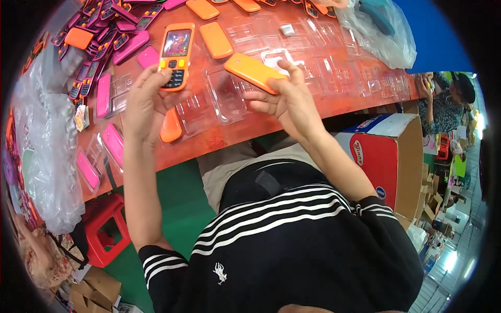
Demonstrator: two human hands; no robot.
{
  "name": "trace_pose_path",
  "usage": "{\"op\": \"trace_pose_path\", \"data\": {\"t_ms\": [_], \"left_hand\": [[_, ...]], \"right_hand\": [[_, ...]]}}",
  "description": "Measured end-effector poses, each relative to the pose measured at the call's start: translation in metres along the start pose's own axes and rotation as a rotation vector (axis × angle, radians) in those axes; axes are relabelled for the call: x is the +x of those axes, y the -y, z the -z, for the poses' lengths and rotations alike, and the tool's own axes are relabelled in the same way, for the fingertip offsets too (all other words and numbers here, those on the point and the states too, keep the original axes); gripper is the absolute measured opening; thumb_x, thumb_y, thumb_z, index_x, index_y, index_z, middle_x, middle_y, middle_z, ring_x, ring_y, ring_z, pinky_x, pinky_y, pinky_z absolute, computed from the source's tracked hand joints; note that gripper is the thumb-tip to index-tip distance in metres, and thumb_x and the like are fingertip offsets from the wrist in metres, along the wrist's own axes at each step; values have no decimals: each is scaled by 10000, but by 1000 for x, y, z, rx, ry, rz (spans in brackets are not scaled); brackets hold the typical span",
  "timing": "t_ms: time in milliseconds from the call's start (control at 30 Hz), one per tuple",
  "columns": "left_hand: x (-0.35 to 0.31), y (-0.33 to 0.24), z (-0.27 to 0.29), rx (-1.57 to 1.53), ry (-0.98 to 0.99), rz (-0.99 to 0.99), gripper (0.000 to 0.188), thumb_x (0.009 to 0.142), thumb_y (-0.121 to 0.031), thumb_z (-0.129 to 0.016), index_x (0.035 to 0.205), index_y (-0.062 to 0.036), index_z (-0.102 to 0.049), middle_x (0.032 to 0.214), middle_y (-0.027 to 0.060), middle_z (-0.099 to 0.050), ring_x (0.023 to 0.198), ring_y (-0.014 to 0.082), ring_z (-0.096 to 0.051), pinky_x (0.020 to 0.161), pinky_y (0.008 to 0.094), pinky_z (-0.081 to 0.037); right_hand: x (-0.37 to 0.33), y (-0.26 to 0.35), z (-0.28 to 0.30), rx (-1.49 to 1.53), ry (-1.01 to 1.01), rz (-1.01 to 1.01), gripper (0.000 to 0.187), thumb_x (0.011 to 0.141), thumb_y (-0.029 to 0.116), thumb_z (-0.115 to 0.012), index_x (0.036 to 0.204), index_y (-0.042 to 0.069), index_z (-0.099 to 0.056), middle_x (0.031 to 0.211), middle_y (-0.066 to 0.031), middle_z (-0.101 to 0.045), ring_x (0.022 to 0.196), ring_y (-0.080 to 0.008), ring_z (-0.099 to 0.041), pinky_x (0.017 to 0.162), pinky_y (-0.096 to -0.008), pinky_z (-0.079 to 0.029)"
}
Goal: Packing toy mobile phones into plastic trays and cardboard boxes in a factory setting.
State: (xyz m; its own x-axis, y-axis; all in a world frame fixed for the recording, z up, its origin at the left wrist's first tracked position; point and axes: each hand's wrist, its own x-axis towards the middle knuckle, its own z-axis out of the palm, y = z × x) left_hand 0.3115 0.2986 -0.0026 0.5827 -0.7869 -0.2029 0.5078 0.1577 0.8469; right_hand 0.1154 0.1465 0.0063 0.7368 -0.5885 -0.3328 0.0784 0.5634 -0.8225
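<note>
An orange toy phone (177, 44) stands upright in my left hand (147, 99), its colour screen and dark keypad facing up at me. The thumb presses by the keypad's lower left corner. My right hand (292, 104) pinches the lower end of a plain orange phone-shaped piece (250, 70), smooth side up; whether it is a whole phone or only a back cover, I cannot tell. Another orange piece (215, 40) lies between the two, farther back. Below my left hand rests one more orange piece (170, 127). Clear plastic blister trays (227, 96) lie flat between my hands.
Pink and dark toy phones (112, 31) are heaped at the far left of the red table (209, 136). Clear plastic bags (47, 141) hang at the left edge. A large cardboard box (407, 161) stands right of me, a red stool (107, 229) lower left. Other people sit at both sides.
</note>
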Motion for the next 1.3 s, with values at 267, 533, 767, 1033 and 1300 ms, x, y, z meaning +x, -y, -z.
{"op": "trace_pose_path", "data": {"t_ms": [267,533,767,1033,1300], "left_hand": [[-9,15,-12,-65,2,-5,210,868,-113,-516,1016,35,-499,863,130,-624,732,226,-656,612,292,-579],[-13,24,-8,-12,-34,25,233,875,-127,-520,1049,25,-494,869,117,-627,707,181,-651,598,280,-574],[-18,31,-32,67,-10,76,296,881,-149,-534,1113,25,-474,928,111,-605,712,169,-642,590,252,-562],[-12,39,-76,251,80,-45,298,879,-144,-538,1116,36,-534,889,83,-620,696,154,-639,588,249,-556],[-8,80,-97,-660,427,428,343,927,-234,-457,1121,46,-496,922,171,-615,697,266,-660,560,290,-578]], "right_hand": [[-13,-23,-20,-72,85,-80,490,902,83,-493,1305,56,-216,1102,-172,-514,964,-266,-604,798,-324,-534],[1,0,-14,-882,239,-141,414,875,167,-573,1223,6,-416,680,-78,-600,498,-109,-583,433,-212,-458],[21,22,-5,-907,113,157,322,863,279,-594,1017,-4,-589,712,-22,-619,519,-47,-538,434,-194,-397],[44,79,15,-877,424,258,403,844,327,-614,1131,47,-579,822,-12,-632,697,-53,-578,558,-200,-431],[40,84,44,-598,560,237,407,876,253,-565,1228,59,-498,1080,-63,-603,737,-56,-548,602,-177,-421]]}}
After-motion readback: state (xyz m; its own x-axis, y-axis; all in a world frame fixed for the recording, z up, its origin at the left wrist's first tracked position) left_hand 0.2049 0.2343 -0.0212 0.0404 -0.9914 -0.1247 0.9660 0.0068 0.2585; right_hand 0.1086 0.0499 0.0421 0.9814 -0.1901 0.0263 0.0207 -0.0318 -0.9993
